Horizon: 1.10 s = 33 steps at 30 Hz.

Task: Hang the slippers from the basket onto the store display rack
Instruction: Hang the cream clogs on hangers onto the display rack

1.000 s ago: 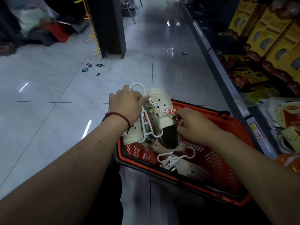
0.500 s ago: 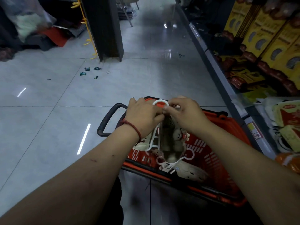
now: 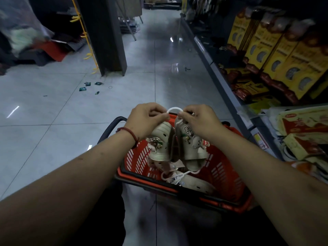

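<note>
While both hands are working above it, the tiled floor [image 3: 53, 107] is lying broad and open to the left and straight ahead, giving plenty of room that way. One long shelf unit [image 3: 221, 71] is running down the right side, its edge coming close beside the basket and narrowing the room there. One dark pillar [image 3: 104, 41] is standing ahead on the left, well apart from the hands, with yellow hooks [image 3: 88, 55] sticking out along its left corner. One red basket [image 3: 136, 157] is sitting on the floor just in front of the person, its black handle [image 3: 110, 126] reaching out to the left. Two cream slippers [image 3: 188, 148] are hanging side by side over the basket, rounded toes uppermost, on one white hanger [image 3: 174, 108]. Each is carrying a few small charms. Beneath them, inside the basket, more slippers [image 3: 195, 183] are lying with a second hanger [image 3: 179, 174] on top; I am not managing to count them. The left hand [image 3: 143, 119] is pinching the left side of the white hanger's loop with curled fingers. The right hand [image 3: 200, 119] is pinching the right side in the same way. One red cord bracelet [image 3: 130, 133] is circling the left wrist. Four small green scraps [image 3: 82, 89] are lying on the floor near the pillar's foot.
</note>
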Available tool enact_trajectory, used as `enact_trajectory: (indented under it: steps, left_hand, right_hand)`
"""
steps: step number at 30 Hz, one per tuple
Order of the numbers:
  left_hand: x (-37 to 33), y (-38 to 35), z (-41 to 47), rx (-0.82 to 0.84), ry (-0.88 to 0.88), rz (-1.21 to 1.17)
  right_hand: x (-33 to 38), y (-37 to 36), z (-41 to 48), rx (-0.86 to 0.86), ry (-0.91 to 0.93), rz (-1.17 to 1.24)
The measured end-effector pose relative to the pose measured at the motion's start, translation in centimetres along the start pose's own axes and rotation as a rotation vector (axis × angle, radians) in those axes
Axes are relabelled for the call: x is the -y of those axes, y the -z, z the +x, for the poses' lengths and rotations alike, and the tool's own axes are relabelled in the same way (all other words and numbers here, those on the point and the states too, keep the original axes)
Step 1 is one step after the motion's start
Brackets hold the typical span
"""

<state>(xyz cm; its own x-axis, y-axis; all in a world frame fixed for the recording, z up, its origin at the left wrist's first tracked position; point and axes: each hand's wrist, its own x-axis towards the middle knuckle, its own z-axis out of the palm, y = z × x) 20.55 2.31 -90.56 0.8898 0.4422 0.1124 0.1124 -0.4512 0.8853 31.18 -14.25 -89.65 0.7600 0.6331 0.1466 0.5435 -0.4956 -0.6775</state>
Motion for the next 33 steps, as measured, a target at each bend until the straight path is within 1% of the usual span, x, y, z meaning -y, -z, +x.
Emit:
enact_trajectory:
  steps: [2,4,8,14,17,20,25,29,33]
  left_hand:
    - [-2.0,-0.2,-0.4,0.045,-0.049,0.002]
    - [-4.8,-0.4,-1.0,0.055,-0.109,0.023]
    - [-10.5,-1.2,-1.8,0.086,-0.184,0.066]
    - [-18.6,-5.3,-3.1,0.162,-0.317,0.162]
    - [-22.5,-8.3,-4.4,0.172,-0.412,0.184]
    - [-26.2,-11.8,-5.2,0.206,-0.494,0.132]
    - [-32.7,-18.6,-7.3,0.385,-0.577,-0.028]
    - [-37.1,-24.3,-9.6,0.518,-0.654,-0.069]
    - [-41.0,-29.8,-11.7,0.612,-0.754,-0.061]
  right_hand:
    - [0.6,2.0,-0.8,-0.023,-0.021,0.032]
    - [1.3,4.4,-1.9,-0.042,-0.034,0.089]
    - [3.0,10.0,-4.9,-0.099,-0.054,0.117]
    - [3.3,17.9,-10.6,-0.259,-0.058,0.058]
    - [2.5,21.8,-14.0,-0.336,-0.061,-0.014]
    - [1.0,26.0,-17.5,-0.413,-0.083,-0.118]
    - [-1.0,32.3,-23.9,-0.594,-0.143,-0.284]
    - [-2.9,36.5,-29.2,-0.705,-0.271,-0.31]
    - [-4.3,39.9,-34.7,-0.834,-0.315,-0.338]
